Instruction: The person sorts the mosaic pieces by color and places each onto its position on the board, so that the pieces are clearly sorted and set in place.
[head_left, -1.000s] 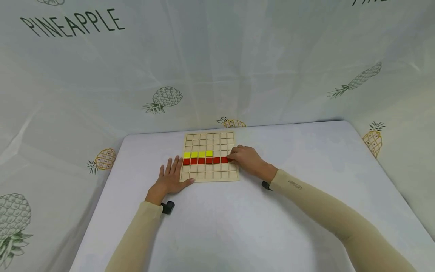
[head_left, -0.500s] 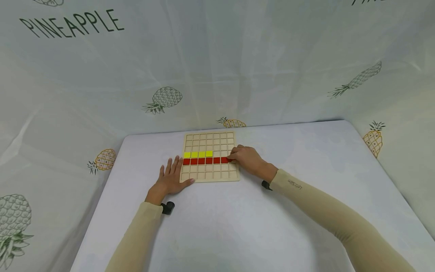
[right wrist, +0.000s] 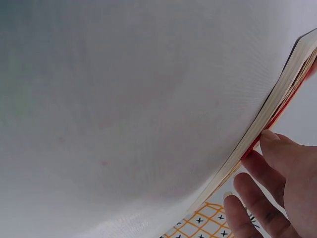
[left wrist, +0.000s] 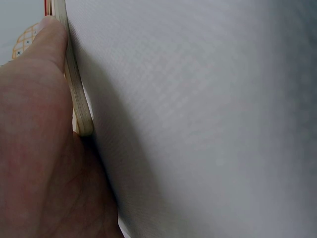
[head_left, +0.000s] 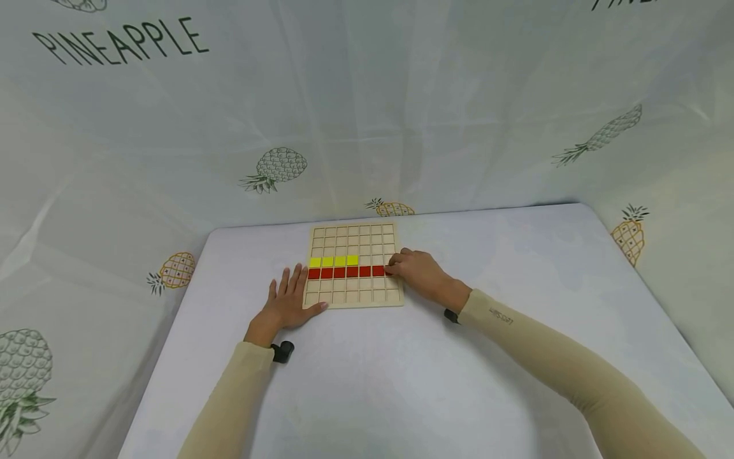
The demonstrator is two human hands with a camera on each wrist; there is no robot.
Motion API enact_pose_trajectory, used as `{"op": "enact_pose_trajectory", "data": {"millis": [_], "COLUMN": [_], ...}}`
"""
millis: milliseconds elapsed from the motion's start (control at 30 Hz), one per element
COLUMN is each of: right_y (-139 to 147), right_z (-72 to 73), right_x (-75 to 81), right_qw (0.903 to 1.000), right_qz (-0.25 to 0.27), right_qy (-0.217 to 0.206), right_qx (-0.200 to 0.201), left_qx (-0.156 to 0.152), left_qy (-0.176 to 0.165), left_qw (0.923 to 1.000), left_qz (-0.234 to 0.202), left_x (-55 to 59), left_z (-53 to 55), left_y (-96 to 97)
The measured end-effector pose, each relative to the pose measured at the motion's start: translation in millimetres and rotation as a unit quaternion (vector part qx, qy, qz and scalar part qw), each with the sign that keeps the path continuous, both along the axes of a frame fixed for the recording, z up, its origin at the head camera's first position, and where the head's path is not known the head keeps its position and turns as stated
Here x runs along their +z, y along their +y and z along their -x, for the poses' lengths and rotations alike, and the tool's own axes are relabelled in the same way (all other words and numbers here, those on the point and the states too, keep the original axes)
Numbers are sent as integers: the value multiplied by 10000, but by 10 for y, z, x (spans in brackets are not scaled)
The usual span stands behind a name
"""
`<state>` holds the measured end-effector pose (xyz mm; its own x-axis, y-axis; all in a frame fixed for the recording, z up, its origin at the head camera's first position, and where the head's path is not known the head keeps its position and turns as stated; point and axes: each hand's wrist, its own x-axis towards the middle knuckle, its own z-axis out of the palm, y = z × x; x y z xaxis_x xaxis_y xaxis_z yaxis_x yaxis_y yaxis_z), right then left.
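A pale wooden grid board point(head_left: 353, 297) lies flat on the table. A row of several red square tiles point(head_left: 340, 273) crosses it, and a shorter row of yellow tiles point(head_left: 328, 261) sits just behind, at the left. My left hand point(head_left: 281, 306) rests spread beside the board's left edge, its thumb along the front edge. In the left wrist view that thumb lies against the board's side. At the right end of the red row, my right hand point(head_left: 423, 273) pinches a red tile point(right wrist: 249, 149) between thumb and index finger; the fingers partly hide it.
The white-covered table point(head_left: 367, 382) extends to both sides and in front of the board. A hanging cloth point(head_left: 459, 127) with pineapple prints stands behind it and at the sides. Black wrist straps point(head_left: 283, 352) sit on both forearms.
My right hand has shifted slightly to the right with the red tile, which now shows at the last cell of the red row. The left hand has stayed in place.
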<state>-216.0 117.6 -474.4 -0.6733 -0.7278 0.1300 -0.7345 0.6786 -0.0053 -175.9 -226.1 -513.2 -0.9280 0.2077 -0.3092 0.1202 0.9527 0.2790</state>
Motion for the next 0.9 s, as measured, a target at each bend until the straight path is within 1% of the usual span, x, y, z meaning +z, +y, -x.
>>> {"op": "enact_pose_trajectory", "data": {"millis": [133, 400, 700, 900], "right_y": [38, 251, 716, 1089], "right_z": [-22, -70, -73, -101], "right_x": [-18, -15, -19, -19], "right_qw": [10000, 9974, 9914, 9863], "right_qz": [-25, 566, 851, 1023], "right_qy": [88, 140, 141, 279], "right_qx": [-34, -420, -984, -1263], "left_qx": [-2, 42, 56, 10], "left_qy": [-24, -54, -121, -78], "left_qw": [10000, 10000, 9999, 9999], "left_qz": [-37, -47, -74, -119], "left_x": [29, 54, 102, 128], "left_z": [-9, -15, -37, -39], "left_y": [22, 44, 22, 1]}}
